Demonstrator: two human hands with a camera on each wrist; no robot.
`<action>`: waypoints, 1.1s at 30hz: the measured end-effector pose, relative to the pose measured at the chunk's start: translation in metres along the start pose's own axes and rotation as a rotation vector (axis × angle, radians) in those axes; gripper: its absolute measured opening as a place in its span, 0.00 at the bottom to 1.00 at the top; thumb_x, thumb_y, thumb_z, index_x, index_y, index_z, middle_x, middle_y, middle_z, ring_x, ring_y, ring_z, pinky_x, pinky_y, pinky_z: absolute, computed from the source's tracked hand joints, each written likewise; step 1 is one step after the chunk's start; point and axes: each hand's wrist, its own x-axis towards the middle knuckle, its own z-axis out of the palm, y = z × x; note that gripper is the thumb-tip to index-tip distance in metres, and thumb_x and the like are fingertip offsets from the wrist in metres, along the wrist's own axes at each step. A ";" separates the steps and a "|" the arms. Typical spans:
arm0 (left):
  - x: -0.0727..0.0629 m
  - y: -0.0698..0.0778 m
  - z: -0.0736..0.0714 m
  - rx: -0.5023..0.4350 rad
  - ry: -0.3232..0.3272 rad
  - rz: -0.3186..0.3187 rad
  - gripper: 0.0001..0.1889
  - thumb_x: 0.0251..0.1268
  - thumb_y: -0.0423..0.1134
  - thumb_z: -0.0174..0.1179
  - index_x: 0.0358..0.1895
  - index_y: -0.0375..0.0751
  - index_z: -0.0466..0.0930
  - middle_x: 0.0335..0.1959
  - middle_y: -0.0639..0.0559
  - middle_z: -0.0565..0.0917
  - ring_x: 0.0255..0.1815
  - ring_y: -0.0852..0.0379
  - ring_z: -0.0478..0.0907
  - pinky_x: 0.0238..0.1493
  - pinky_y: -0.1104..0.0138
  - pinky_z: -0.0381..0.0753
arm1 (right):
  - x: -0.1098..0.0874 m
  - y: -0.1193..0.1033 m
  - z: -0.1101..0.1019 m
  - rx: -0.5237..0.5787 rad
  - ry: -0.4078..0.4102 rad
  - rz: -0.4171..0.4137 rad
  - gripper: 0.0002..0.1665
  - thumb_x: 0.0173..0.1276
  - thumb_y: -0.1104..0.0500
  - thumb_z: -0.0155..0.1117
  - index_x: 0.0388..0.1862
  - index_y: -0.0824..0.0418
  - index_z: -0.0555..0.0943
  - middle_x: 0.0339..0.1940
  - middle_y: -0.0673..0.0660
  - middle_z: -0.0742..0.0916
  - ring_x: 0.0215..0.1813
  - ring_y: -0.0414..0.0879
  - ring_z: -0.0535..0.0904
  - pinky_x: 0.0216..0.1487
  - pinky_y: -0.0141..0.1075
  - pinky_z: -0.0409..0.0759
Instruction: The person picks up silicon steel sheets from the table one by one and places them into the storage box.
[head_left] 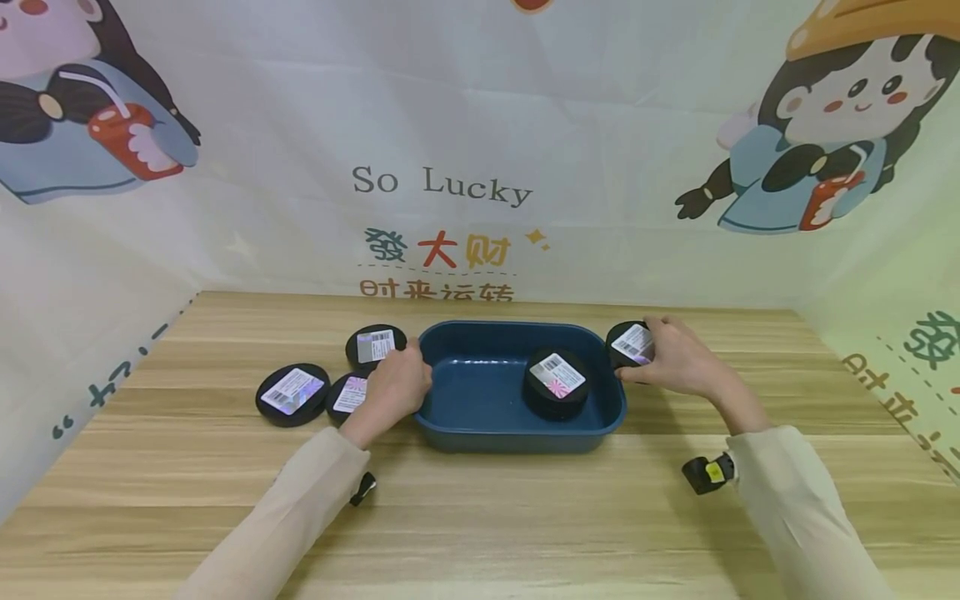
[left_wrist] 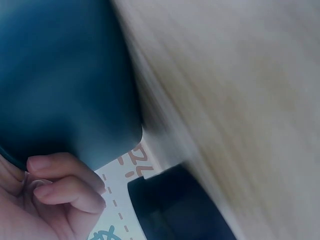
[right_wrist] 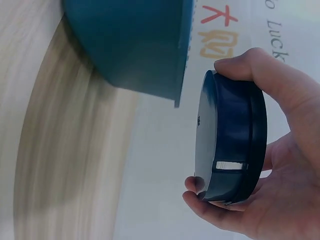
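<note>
R hand [head_left: 678, 358] pinches a round black tin [head_left: 628, 344] just right of the blue box [head_left: 480, 324], toward the table's [head_left: 525, 517] far edge; L hand [head_left: 397, 379] pinches the box's left rim. Prob. a transfer step; next move calls for clearing the rim. Label [head_left: 634, 342] up, tilted; no long axis.

Round black labelled case [head_left: 632, 342] in right hand [head_left: 681, 357], beside blue tub [head_left: 517, 441] with second case [head_left: 557, 385] inside
</note>
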 end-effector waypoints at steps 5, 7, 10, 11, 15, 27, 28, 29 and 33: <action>-0.001 0.000 0.000 -0.001 -0.005 -0.003 0.19 0.59 0.34 0.46 0.53 0.27 0.66 0.32 0.34 0.78 0.26 0.47 0.73 0.27 0.53 0.74 | 0.001 -0.008 0.001 0.002 -0.014 -0.001 0.44 0.47 0.51 0.67 0.52 0.82 0.63 0.40 0.73 0.74 0.37 0.57 0.71 0.35 0.43 0.71; -0.001 0.000 -0.001 -0.002 -0.007 -0.002 0.19 0.59 0.34 0.46 0.53 0.26 0.66 0.32 0.34 0.78 0.25 0.48 0.73 0.27 0.54 0.74 | 0.002 -0.011 0.002 0.005 -0.017 -0.002 0.45 0.46 0.51 0.67 0.52 0.82 0.63 0.41 0.74 0.73 0.38 0.57 0.71 0.35 0.44 0.71; -0.001 0.000 -0.001 -0.003 -0.009 0.000 0.20 0.60 0.34 0.46 0.53 0.26 0.66 0.31 0.35 0.78 0.25 0.48 0.73 0.27 0.54 0.74 | 0.004 -0.015 0.006 0.009 -0.019 -0.013 0.46 0.46 0.51 0.68 0.53 0.82 0.62 0.43 0.75 0.73 0.39 0.58 0.70 0.37 0.45 0.72; -0.001 0.000 -0.001 -0.004 -0.010 0.000 0.20 0.60 0.34 0.46 0.53 0.26 0.66 0.31 0.35 0.78 0.25 0.48 0.73 0.27 0.54 0.74 | 0.004 -0.017 0.007 0.012 -0.021 -0.018 0.46 0.46 0.51 0.68 0.53 0.82 0.62 0.44 0.75 0.73 0.39 0.58 0.70 0.37 0.45 0.72; -0.001 0.000 -0.001 -0.004 -0.005 0.004 0.20 0.59 0.34 0.46 0.53 0.26 0.66 0.31 0.34 0.78 0.25 0.47 0.73 0.28 0.53 0.74 | 0.007 -0.022 0.013 0.029 -0.030 -0.037 0.46 0.45 0.51 0.68 0.54 0.82 0.62 0.45 0.75 0.72 0.39 0.57 0.70 0.38 0.44 0.73; -0.001 0.000 -0.001 -0.002 0.000 0.006 0.19 0.59 0.34 0.46 0.52 0.26 0.67 0.31 0.34 0.78 0.25 0.47 0.73 0.26 0.54 0.73 | 0.015 -0.037 0.025 0.045 -0.007 -0.082 0.44 0.42 0.53 0.70 0.53 0.79 0.64 0.45 0.72 0.73 0.41 0.56 0.70 0.40 0.44 0.73; -0.001 0.000 -0.001 -0.001 0.002 0.007 0.19 0.59 0.34 0.46 0.52 0.27 0.67 0.32 0.34 0.78 0.26 0.47 0.73 0.27 0.54 0.74 | 0.016 -0.038 0.026 0.047 -0.005 -0.085 0.44 0.42 0.53 0.70 0.53 0.78 0.64 0.46 0.72 0.72 0.41 0.56 0.70 0.40 0.45 0.73; -0.001 0.000 -0.001 0.000 0.004 0.006 0.19 0.59 0.34 0.46 0.52 0.27 0.67 0.32 0.33 0.78 0.26 0.47 0.74 0.27 0.53 0.74 | 0.017 -0.039 0.027 0.047 -0.004 -0.087 0.44 0.42 0.53 0.70 0.53 0.78 0.64 0.46 0.72 0.72 0.41 0.56 0.70 0.40 0.45 0.73; -0.001 0.000 0.000 0.002 0.005 0.008 0.18 0.59 0.34 0.46 0.51 0.27 0.67 0.32 0.33 0.78 0.27 0.46 0.74 0.28 0.52 0.74 | 0.019 -0.043 0.030 0.042 -0.005 -0.094 0.46 0.42 0.53 0.70 0.54 0.79 0.64 0.47 0.72 0.72 0.42 0.55 0.70 0.40 0.44 0.73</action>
